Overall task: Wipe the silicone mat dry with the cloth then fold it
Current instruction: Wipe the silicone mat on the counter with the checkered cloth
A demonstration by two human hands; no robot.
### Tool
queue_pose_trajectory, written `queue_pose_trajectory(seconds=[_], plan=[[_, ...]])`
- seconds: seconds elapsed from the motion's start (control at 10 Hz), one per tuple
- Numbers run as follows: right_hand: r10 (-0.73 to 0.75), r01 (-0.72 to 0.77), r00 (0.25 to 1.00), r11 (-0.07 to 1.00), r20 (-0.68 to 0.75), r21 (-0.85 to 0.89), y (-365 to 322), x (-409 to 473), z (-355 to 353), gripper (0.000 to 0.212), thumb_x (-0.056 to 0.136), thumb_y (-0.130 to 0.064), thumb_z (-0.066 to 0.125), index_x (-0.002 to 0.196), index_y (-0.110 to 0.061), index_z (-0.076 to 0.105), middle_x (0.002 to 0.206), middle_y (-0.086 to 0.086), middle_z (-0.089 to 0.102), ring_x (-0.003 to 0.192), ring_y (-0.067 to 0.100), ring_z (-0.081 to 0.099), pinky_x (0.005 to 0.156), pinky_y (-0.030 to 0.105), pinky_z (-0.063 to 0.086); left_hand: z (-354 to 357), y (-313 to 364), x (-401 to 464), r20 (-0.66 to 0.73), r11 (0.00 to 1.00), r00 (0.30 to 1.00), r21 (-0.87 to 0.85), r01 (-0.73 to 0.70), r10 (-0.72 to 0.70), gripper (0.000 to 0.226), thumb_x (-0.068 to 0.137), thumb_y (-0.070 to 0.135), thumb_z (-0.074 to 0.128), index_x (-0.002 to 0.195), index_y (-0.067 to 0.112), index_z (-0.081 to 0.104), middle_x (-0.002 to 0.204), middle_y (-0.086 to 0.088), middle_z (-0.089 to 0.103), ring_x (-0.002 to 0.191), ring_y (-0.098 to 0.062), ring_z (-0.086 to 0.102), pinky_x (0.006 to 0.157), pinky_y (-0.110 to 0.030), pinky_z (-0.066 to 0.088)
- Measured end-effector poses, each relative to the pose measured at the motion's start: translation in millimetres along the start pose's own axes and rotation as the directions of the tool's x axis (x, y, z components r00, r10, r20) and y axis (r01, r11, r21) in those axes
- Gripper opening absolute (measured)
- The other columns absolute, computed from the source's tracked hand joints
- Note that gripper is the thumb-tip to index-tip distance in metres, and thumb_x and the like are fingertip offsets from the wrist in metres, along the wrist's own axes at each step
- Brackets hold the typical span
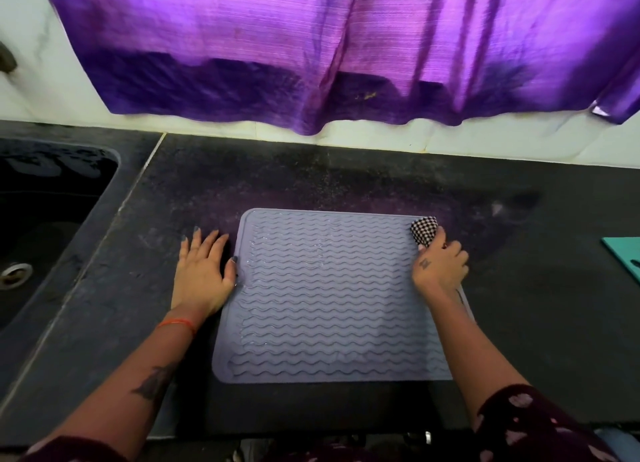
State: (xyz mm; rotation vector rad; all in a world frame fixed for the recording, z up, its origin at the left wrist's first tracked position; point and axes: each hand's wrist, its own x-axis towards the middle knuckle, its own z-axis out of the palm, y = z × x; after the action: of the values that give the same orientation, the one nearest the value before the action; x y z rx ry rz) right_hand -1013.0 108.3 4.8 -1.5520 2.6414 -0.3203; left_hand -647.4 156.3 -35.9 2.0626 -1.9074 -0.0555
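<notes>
1. Head view, progress: the mat (332,295) is lying flat and unfolded on the counter (536,323), a little toward 6 o'clock of the frame's middle, with glints of water showing among its wavy ridges toward 10 o'clock; so the wiping is looking barely under way, and the rest of the drying plus the whole fold are waiting to be done
2. Head view, right hand (439,267): it is sitting at the mat's 2 o'clock corner, fingers curled round a bunched checkered cloth (424,231), which is touching the mat's far right edge; the forearm is running in from 5 o'clock over the mat's right side
3. Head view, left hand (202,271): it is lying flat and spread on the counter at the mat's 9 o'clock side, holding nothing, the thumb resting on the mat's left rim, seemingly steadying it
4. Head view, surroundings: a sink (52,219) is sitting at 9 o'clock, a purple curtain (311,45) is hanging at 12 o'clock
</notes>
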Motion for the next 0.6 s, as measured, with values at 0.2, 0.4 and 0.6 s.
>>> queue_pose_trajectory(seconds=[0.2, 0.4, 0.6], plan=[[-0.194, 0.182, 0.977, 0.976, 0.088, 0.123, -45, -22, 11, 0.057, 0.095, -0.032, 0.043, 0.146, -0.017, 0.020, 0.131, 0.024, 0.035, 0.115, 0.036, 0.040, 0.091, 0.042, 0.042, 0, 1, 0, -0.002, 1.000, 1.000, -0.005, -0.008, 0.008, 0.070, 0.082, 0.045, 0.022, 0.134, 0.006, 0.048, 0.142, -0.016, 0.044, 0.140, -0.036, 0.022, 0.117, -0.047, 0.009], [-0.133, 0.115, 0.989, 0.963, 0.058, 0.244, -45, -14, 1, 0.053, 0.096, -0.036, 0.041, 0.144, -0.021, 0.023, 0.130, 0.020, 0.043, 0.115, 0.035, 0.046, 0.095, 0.045, 0.040, -1, 1, -1, 0.005, 1.000, 1.000, 0.000, 0.001, -0.001, 0.070, 0.082, 0.045, 0.022, 0.135, 0.007, 0.047, 0.143, -0.015, 0.043, 0.141, -0.035, 0.021, 0.118, -0.046, 0.008], [-0.246, 0.250, 0.959, 0.968, 0.142, -0.014, -83, -50, 11, 0.061, 0.095, -0.035, 0.041, 0.146, -0.017, 0.014, 0.137, 0.021, 0.027, 0.120, 0.035, 0.035, 0.098, 0.044, 0.034, -1, 1, 1, 0.014, 1.000, 1.000, -0.010, -0.005, 0.006, 0.071, 0.082, 0.045, 0.020, 0.135, 0.007, 0.047, 0.143, -0.014, 0.043, 0.141, -0.035, 0.021, 0.117, -0.046, 0.008]])
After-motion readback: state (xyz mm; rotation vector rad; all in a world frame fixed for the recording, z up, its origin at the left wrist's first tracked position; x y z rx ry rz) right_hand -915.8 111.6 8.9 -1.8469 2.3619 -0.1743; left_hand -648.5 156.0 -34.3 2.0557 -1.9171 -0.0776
